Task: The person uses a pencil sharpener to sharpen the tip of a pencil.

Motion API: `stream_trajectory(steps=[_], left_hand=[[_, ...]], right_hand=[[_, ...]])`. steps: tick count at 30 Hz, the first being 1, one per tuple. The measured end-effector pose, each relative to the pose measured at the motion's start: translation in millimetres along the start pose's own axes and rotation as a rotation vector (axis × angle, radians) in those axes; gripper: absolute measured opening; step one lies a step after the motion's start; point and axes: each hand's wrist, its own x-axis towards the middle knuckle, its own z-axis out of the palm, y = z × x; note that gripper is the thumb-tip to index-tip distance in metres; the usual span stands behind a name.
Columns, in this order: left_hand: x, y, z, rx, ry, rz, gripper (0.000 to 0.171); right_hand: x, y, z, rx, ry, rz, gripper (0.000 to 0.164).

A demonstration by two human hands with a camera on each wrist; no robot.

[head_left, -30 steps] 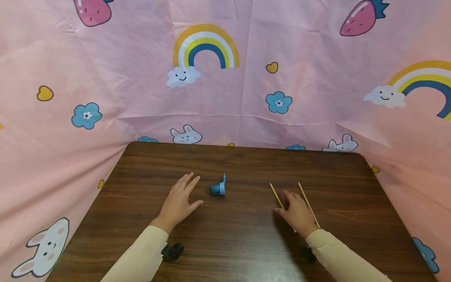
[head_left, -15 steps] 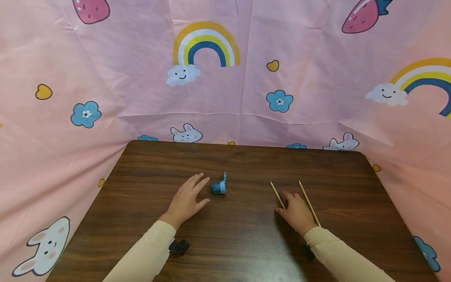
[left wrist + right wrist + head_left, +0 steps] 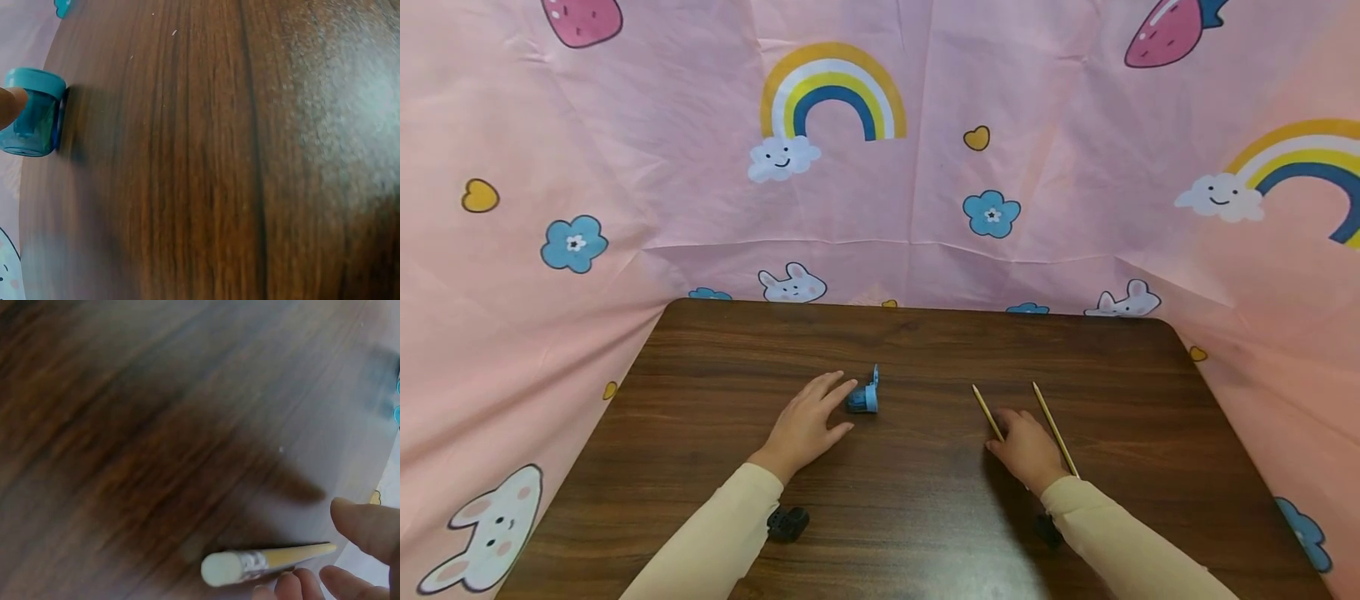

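A small blue flip-lid container point(image 3: 862, 398), perhaps a pencil sharpener, lies on its side with its lid raised. My left hand point(image 3: 805, 421) is just left of it, fingers extended; in the left wrist view a fingertip point(image 3: 11, 103) overlaps the blue container point(image 3: 34, 119), but contact is unclear. At the right, my right hand point(image 3: 1026, 450) hovers over a yellow pencil point(image 3: 987, 410), hiding its lower part. In the right wrist view this pencil point(image 3: 287, 555) shows a white eraser end, with the thumb apart from it and the other fingertips close beside it.
A second yellow pencil point(image 3: 1056, 429) lies right of my right hand, its near end at the sleeve. The dark wooden table point(image 3: 925, 517) ends at a pink patterned cloth point(image 3: 925, 192). A black wrist camera point(image 3: 787, 523) sits under the left cuff.
My left hand has moved right and slightly forward, closer to the blue container. My right hand stays almost in place over the pencil, and the head view has shifted slightly.
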Motion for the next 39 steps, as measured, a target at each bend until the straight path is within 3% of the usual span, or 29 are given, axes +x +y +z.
stream_trajectory(steps=[19,30,39], left_hand=[[14.9,3.8,11.9,-0.015,-0.08,-0.008,0.064],[18.0,3.3,16.3,-0.041,-0.11,-0.033,0.062],[23.1,3.1,22.4,-0.044,-0.114,-0.003,0.059]], right_hand=[[8.5,-3.2,1.4,0.034,0.038,0.015,0.033],[11.5,-3.2,-2.9,0.067,-0.021,0.08,0.026],[12.5,-4.5,-5.7,0.058,-0.046,0.11,0.027]])
